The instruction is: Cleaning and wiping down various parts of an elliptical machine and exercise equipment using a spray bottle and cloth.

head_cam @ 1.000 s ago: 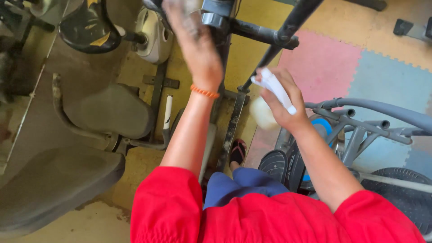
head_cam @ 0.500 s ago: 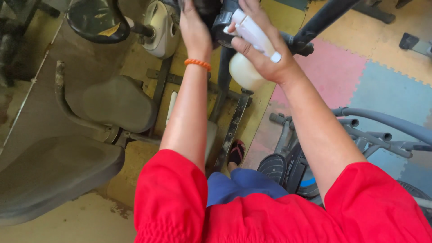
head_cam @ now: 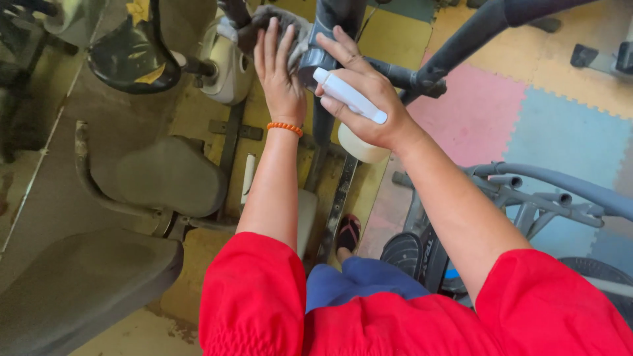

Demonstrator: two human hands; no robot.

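Overhead, from the head view: left hand point(head_cam: 280, 69) flat, fingers spread, pressing a grey cloth point(head_cam: 285, 25) against the black machine post point(head_cam: 330, 39); right hand point(head_cam: 366, 99) gripping a white spray bottle point(head_cam: 353, 112), nozzle beside the cloth.

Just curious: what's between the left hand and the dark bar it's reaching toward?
In the head view, a grey cloth lies between the left hand and the dark bar; the palm presses on it.
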